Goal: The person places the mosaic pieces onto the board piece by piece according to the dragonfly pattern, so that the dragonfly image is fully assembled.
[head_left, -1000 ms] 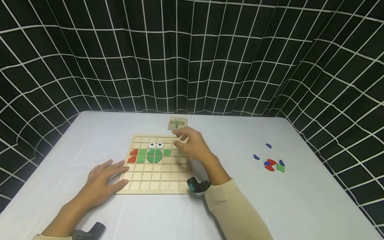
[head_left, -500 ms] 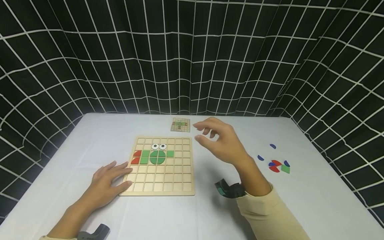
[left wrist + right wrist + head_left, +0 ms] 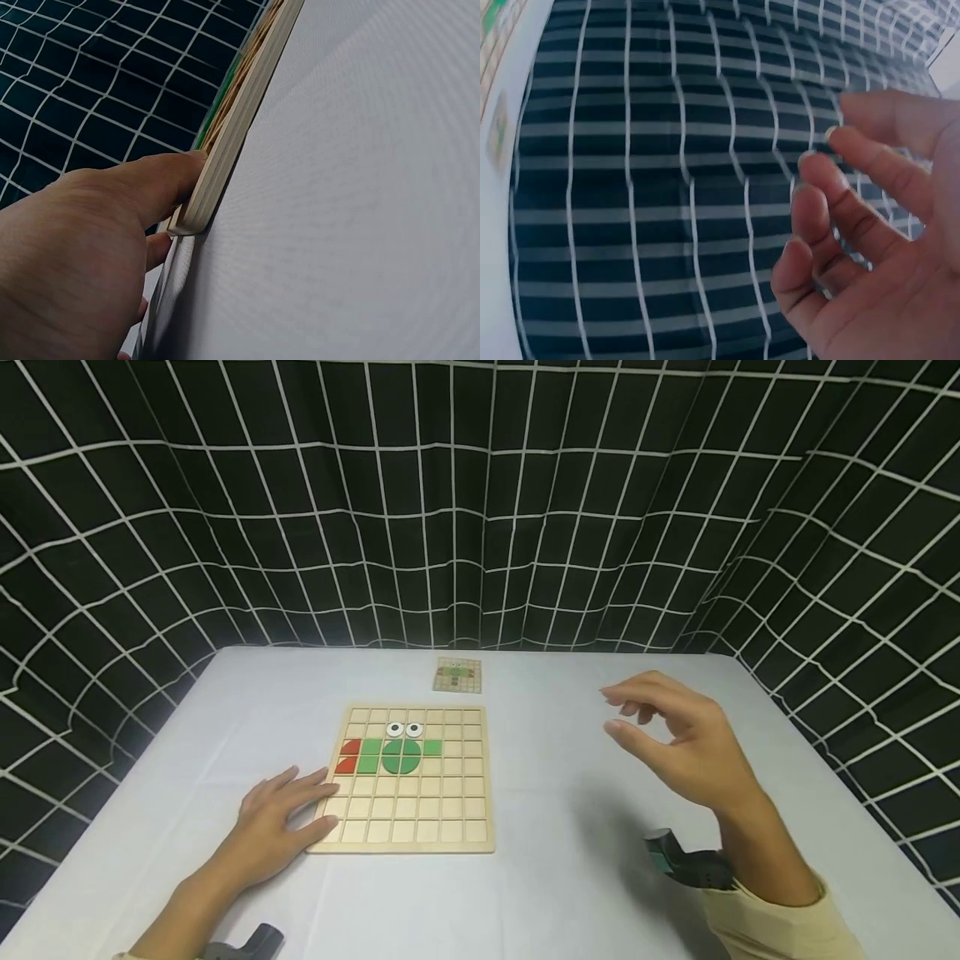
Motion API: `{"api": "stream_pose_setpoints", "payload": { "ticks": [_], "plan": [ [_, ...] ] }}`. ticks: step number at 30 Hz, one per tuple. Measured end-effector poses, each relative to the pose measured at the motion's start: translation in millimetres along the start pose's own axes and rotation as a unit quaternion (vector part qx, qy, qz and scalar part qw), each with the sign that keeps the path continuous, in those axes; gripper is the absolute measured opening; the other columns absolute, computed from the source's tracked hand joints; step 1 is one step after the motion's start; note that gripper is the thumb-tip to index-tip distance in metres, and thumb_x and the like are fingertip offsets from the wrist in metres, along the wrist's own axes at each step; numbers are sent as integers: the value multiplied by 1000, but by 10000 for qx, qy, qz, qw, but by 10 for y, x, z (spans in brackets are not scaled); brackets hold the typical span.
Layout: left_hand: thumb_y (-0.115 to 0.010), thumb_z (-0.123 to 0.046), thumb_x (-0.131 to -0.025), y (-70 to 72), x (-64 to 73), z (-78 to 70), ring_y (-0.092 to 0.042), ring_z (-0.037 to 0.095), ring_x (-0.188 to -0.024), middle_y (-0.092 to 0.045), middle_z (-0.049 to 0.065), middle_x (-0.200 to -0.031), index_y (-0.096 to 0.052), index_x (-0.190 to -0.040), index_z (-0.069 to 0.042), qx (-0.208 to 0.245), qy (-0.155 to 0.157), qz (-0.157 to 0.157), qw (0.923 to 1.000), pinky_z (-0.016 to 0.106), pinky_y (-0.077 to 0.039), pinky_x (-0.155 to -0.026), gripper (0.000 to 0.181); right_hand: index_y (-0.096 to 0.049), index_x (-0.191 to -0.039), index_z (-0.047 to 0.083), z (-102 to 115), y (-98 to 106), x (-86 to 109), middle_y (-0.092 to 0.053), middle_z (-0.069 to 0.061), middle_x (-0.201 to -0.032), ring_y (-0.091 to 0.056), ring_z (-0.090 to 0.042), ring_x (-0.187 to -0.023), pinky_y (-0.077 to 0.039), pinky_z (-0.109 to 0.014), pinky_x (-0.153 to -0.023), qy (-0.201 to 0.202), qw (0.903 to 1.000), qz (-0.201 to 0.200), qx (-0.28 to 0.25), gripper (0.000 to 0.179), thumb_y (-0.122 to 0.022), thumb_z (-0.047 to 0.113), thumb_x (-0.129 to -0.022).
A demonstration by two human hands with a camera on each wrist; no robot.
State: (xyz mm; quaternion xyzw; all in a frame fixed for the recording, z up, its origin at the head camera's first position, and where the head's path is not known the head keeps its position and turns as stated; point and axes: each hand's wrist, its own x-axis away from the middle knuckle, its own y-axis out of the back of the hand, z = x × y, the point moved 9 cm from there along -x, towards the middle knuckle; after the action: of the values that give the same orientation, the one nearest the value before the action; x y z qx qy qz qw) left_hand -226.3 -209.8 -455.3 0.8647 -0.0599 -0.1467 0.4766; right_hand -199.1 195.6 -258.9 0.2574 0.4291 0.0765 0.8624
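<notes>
A wooden grid board (image 3: 420, 810) lies flat on the white table. On it sit red quarter-round pieces (image 3: 349, 747), green square tiles (image 3: 369, 748), a green circle made of quarters (image 3: 401, 756) and two eye discs (image 3: 395, 729). My left hand (image 3: 277, 831) rests at the board's left edge, fingers spread and fingertips on its border. In the left wrist view the thumb (image 3: 169, 176) lies against the board's edge (image 3: 232, 135). Off to the right of the board, my right hand (image 3: 690, 743) hovers over the table, fingers loosely bent and holding nothing.
A small pattern card (image 3: 457, 675) lies behind the board, printed with a similar figure. Black cloth with a white grid (image 3: 420, 527) hangs around the table's back and sides. Wrist cameras (image 3: 690, 864) sit on both arms.
My right hand has moved from above the board's right side out to the right. It now covers the loose red, blue and green pieces seen there earlier. My left hand stays on the board's edge.
</notes>
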Motion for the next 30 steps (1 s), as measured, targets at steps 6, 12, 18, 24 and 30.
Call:
{"api": "stream_pose_setpoints", "payload": {
  "ticks": [6,12,18,24,30],
  "plan": [
    [-69,-42,-85,6,-4,-15,-30,42,-137,-53,9,-140,-65,-122,-21,-22,-32,-22,10000,66,-12,-109,43,-66,-110,-6,-287,391,335,-65,-1,-106,-53,-16,-92,-45,-19,-76,-511,9979,-73,383,52,-69,-27,-62],
    [-69,-42,-85,8,-3,-5,-30,42,-137,-53,9,-141,-65,-122,-21,-16,10,-23,10000,65,-12,-109,43,-66,-117,5,-604,604,615,-61,9,-112,-52,-7,-97,-41,-13,-78,-1102,9845,341,1324,54,-74,-16,-68],
    [-69,-43,-85,-1,-4,1,-30,42,-137,-52,9,-141,-65,-122,-21,-38,60,-1,10000,65,-12,-109,43,-66,-120,12,-1088,834,991,-57,21,-109,-47,1,-91,-40,-6,-72,-2118,9550,430,2030,41,-75,4,-80],
    [-69,-44,-84,-15,-12,23,-29,43,-137,-52,10,-141,-64,-122,-20,-65,133,10,9999,66,-12,-109,45,-61,-124,7,-1498,965,1335,-52,33,-102,-47,1,-90,-42,-5,-69,-2888,9353,449,1996,39,-70,10,-86],
    [-69,-45,-85,-9,-12,8,-29,43,-137,-52,11,-141,-64,-123,-20,-110,130,17,9999,66,-12,-109,46,-59,-126,6,-1737,1022,1588,-64,2,-108,-49,-6,-90,-44,-11,-69,-3406,9157,532,2066,40,-69,19,-89]
  ]
}}
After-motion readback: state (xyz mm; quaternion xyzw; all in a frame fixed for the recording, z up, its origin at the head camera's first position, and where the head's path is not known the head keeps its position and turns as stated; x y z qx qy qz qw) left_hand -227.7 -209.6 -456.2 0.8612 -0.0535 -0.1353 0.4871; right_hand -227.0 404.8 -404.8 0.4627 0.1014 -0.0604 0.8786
